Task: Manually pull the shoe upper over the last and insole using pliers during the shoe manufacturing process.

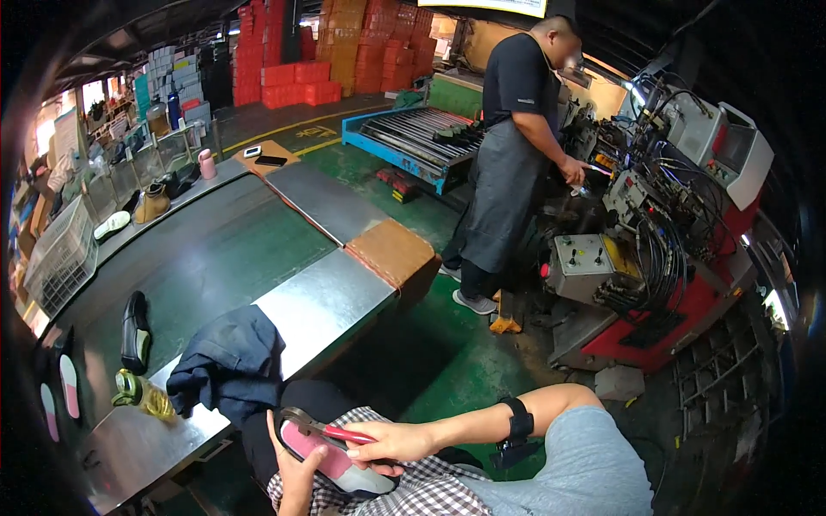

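My left hand (295, 478) comes up from the lower edge and grips a shoe (342, 469) with a pink insole, held over my lap on checked cloth. My right hand (394, 441) reaches in from the right, a black strap on its wrist, and holds red-handled pliers (325, 427). The metal jaws of the pliers lie at the heel end of the shoe, just above my left fingers. Both hands are close together, low in the middle of the view.
A dark blue jacket (228, 359) lies on the steel table edge (327, 301). On the green belt (206, 258) are a black shoe (135, 331), pink insoles (69, 387) and a tape roll (128, 386). Another person (514, 146) stands at a red machine (680, 232).
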Motion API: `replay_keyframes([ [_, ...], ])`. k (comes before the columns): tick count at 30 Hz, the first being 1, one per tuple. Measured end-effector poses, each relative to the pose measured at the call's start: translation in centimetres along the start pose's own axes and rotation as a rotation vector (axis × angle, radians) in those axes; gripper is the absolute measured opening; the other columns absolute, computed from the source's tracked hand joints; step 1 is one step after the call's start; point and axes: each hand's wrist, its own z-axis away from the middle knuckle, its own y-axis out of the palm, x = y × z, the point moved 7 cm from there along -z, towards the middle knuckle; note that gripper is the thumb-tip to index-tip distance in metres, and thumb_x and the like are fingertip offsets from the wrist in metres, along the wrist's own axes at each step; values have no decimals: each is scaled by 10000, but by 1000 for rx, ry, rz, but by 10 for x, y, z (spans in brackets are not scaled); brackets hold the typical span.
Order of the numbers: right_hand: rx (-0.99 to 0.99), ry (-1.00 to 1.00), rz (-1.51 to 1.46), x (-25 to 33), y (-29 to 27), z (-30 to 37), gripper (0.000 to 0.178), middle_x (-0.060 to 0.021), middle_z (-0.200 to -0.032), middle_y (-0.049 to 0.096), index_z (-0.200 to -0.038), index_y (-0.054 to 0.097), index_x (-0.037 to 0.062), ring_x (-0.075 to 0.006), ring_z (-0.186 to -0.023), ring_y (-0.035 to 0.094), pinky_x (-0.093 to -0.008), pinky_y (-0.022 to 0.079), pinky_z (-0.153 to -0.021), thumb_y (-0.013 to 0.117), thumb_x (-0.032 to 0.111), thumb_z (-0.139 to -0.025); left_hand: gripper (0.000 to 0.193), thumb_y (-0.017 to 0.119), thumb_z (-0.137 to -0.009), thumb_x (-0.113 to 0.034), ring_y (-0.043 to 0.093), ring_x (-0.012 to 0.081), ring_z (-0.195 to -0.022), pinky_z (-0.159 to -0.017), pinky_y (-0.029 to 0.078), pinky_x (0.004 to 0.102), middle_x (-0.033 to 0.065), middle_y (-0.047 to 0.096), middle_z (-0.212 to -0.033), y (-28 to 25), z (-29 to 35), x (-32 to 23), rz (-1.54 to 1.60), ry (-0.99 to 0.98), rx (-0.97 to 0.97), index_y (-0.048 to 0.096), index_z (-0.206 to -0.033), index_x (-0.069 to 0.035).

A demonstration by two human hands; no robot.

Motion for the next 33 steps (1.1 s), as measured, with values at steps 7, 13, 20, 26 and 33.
replay_keyframes([
  [7,127,87,-117,35,11,17,219,-114,-1040,609,-1096,457,75,-177,-822,675,-335,591,-593,527,266,-1015,1119,742,-650,1,583,217,-1046,-962,476,350,129,557,-1220,3,12,-44,-219,196,-137,123,-1577,-94],
  [13,162,177,-16,36,4,18,279,-114,-1141,623,-1091,508,75,-199,-1030,652,-410,606,-732,558,335,-1003,1153,750,-630,-16,376,302,-1361,-1174,242,398,200,343,-1482,0,33,-45,-467,227,-143,96,-1578,-47],
  [20,73,207,69,-12,3,-4,384,-97,-999,660,-1314,442,18,-135,-754,647,-281,564,-659,523,273,-1039,1142,783,-640,-86,297,316,-1426,-1190,216,407,201,270,-1542,-17,37,-33,-509,201,-191,120,-1567,-5],
  [26,-91,67,211,-43,19,-16,243,-27,-823,635,-1138,530,31,-62,-629,580,-217,477,-564,569,240,-1020,1201,828,-647,-170,300,336,-1438,-1183,263,399,251,272,-1530,-38,55,-24,-665,227,-287,70,-1566,-19],
  [33,-101,-133,303,-60,11,-36,267,-34,-765,629,-979,538,5,-73,-621,589,-221,474,-563,590,265,-1012,1213,826,-698,-207,499,423,-1228,-1050,415,475,288,431,-1335,-50,54,-8,-602,191,-324,2,-1572,-35],
])
